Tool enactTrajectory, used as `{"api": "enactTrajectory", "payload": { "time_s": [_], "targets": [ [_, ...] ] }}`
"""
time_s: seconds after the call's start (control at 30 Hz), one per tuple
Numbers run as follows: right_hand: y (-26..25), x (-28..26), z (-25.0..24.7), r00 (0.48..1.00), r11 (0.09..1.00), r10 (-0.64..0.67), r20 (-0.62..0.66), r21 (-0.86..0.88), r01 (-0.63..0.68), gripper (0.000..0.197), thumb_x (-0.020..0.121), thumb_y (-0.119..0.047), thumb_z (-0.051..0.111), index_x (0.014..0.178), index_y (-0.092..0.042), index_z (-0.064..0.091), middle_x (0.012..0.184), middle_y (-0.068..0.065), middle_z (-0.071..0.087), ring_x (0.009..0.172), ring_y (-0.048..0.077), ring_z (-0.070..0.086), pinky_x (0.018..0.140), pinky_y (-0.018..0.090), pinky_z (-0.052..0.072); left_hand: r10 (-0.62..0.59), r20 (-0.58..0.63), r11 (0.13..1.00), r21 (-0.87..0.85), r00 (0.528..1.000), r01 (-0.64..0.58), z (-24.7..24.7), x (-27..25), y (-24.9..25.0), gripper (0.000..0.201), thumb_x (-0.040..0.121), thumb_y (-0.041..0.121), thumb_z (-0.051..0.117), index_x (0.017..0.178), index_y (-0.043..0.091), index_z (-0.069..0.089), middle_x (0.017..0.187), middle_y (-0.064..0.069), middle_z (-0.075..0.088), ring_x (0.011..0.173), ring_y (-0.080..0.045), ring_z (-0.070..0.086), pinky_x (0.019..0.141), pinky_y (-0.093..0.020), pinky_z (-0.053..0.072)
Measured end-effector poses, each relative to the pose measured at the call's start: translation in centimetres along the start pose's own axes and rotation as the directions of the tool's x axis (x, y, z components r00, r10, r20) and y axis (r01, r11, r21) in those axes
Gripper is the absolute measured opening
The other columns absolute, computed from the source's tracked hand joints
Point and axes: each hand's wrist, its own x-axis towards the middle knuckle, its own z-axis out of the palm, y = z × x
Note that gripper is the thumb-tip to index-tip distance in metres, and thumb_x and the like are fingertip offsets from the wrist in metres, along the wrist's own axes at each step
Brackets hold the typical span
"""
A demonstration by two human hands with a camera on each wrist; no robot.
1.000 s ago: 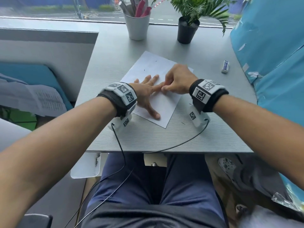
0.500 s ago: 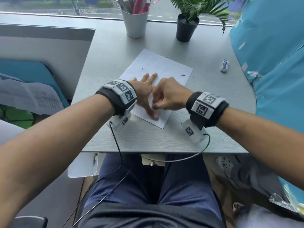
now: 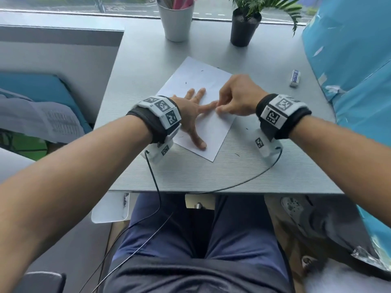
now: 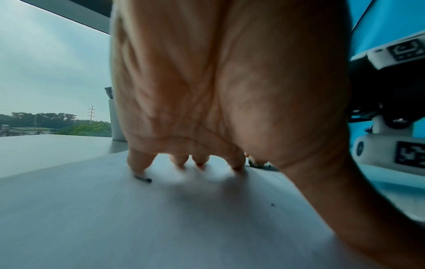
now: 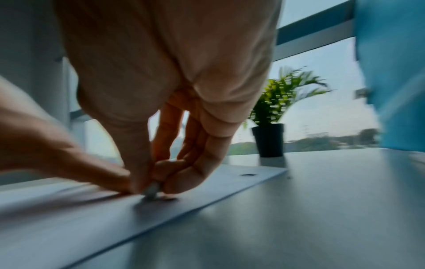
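A white sheet of paper (image 3: 198,81) lies slanted on the grey table (image 3: 275,170). My left hand (image 3: 196,115) presses flat on it with the fingers spread; the left wrist view shows the fingertips (image 4: 138,163) down on the paper (image 4: 161,218). My right hand (image 3: 219,108) is beside the left index finger, fingers curled. In the right wrist view the right hand (image 5: 149,182) pinches a small greyish eraser (image 5: 151,190) whose tip touches the paper (image 5: 69,209). Small dark crumbs dot the sheet.
A white cup of pens (image 3: 176,20) and a black potted plant (image 3: 243,28) stand at the table's far edge. A second eraser in a sleeve (image 3: 294,78) lies at the right, near a blue covered bulk (image 3: 349,70). Wrist cables trail over the near edge.
My right hand drew back across the paper towards me, then returned outward beside the left index finger. The left hand has stayed pressed on the sheet.
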Motion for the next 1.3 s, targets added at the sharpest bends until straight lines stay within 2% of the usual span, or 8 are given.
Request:
{"api": "enactTrajectory", "payload": {
  "time_s": [0.13, 0.33, 0.47, 0.63, 0.77, 0.93, 1.07, 1.3],
  "targets": [
    [-2.5, -2.5, 1.9, 0.976, 0.991, -0.134, 0.174, 0.001, 0.136, 0.005, 0.072, -0.02, 0.082, 0.072, -0.018, 0.077, 0.065, -0.009, 0.068, 0.063, 0.005, 0.065, 0.058, 0.017, 0.052, -0.008, 0.025, 0.999, 0.034, 1.0, 0.007, -0.5, 0.1, 0.4, 0.141, 0.05, 0.076, 0.081, 0.153, 0.048, -0.012, 0.158, -0.001, -0.039, 0.148, -0.028, -0.028, 0.118, -0.067, 0.004],
    [-0.5, -0.6, 0.3, 1.0, 1.0, -0.012, 0.019, -0.007, 0.013, 0.006, 0.072, -0.02, 0.081, 0.071, -0.015, 0.077, 0.063, -0.005, 0.067, 0.06, 0.01, 0.062, 0.065, 0.034, 0.059, -0.052, 0.049, 0.998, 0.037, 0.997, 0.05, -0.7, -0.1, 0.7, 0.144, 0.051, 0.074, 0.082, 0.149, 0.052, -0.02, 0.157, 0.002, -0.04, 0.148, -0.027, -0.029, 0.117, -0.068, 0.006],
    [-1.8, -2.8, 1.8, 0.975, 0.992, -0.126, 0.181, 0.05, 0.119, 0.006, 0.072, -0.019, 0.083, 0.072, -0.017, 0.078, 0.068, -0.006, 0.072, 0.064, 0.006, 0.067, 0.06, 0.019, 0.054, -0.038, 0.047, 0.998, 0.046, 0.998, 0.036, -0.7, 0.1, 0.6, 0.144, 0.049, 0.076, 0.082, 0.15, 0.051, -0.018, 0.157, 0.0, -0.04, 0.148, -0.028, -0.029, 0.117, -0.068, 0.005],
    [0.3, -0.9, 0.0, 1.0, 1.0, -0.016, -0.002, -0.01, 0.016, 0.007, 0.072, -0.02, 0.08, 0.074, -0.014, 0.078, 0.071, 0.002, 0.071, 0.07, 0.016, 0.067, 0.062, 0.026, 0.054, -0.055, 0.043, 0.998, 0.038, 0.998, 0.053, -0.7, 0.0, 0.7, 0.145, 0.049, 0.075, 0.082, 0.148, 0.052, -0.022, 0.157, 0.002, -0.039, 0.148, -0.027, -0.028, 0.117, -0.069, 0.006],
    [-2.0, -3.5, 2.1, 0.968, 0.986, -0.159, 0.193, 0.072, 0.148, 0.005, 0.072, -0.019, 0.082, 0.072, -0.017, 0.078, 0.07, -0.007, 0.073, 0.068, 0.005, 0.068, 0.062, 0.019, 0.055, -0.034, 0.035, 0.999, 0.028, 0.999, 0.033, -0.6, 0.2, 0.4, 0.147, 0.045, 0.078, 0.081, 0.149, 0.052, -0.019, 0.158, 0.001, -0.039, 0.148, -0.027, -0.028, 0.117, -0.069, 0.005],
    [0.6, -0.5, -0.1, 1.0, 1.0, 0.002, -0.004, 0.027, -0.002, 0.007, 0.071, -0.022, 0.081, 0.073, -0.015, 0.077, 0.069, 0.0, 0.071, 0.068, 0.015, 0.067, 0.061, 0.024, 0.051, -0.025, 0.031, 1.0, 0.0, 0.999, 0.025, -0.4, 0.2, 0.2, 0.147, 0.047, 0.076, 0.082, 0.149, 0.052, -0.021, 0.157, 0.002, -0.04, 0.148, -0.026, -0.029, 0.115, -0.071, 0.002],
    [-1.6, -2.2, 2.2, 0.987, 0.994, -0.106, 0.122, 0.049, 0.101, 0.007, 0.07, -0.018, 0.083, 0.073, -0.015, 0.078, 0.068, -0.004, 0.072, 0.066, 0.01, 0.068, 0.061, 0.022, 0.055, -0.019, 0.028, 1.0, 0.006, 0.999, 0.019, -0.3, 0.4, 0.1, 0.147, 0.046, 0.079, 0.08, 0.15, 0.049, -0.019, 0.156, 0.002, -0.041, 0.147, -0.025, -0.03, 0.116, -0.07, 0.001],
    [-1.2, -0.8, 1.4, 1.0, 0.999, -0.03, 0.002, 0.013, 0.029, 0.007, 0.071, -0.019, 0.081, 0.073, -0.014, 0.076, 0.073, -0.002, 0.068, 0.065, 0.01, 0.063, 0.055, 0.017, 0.046, -0.02, 0.017, 1.0, -0.021, 1.0, 0.021, -0.4, 0.3, 0.2, 0.151, 0.045, 0.079, 0.081, 0.152, 0.044, -0.02, 0.157, 0.003, -0.039, 0.148, -0.025, -0.029, 0.116, -0.07, 0.001]
  ]
}}
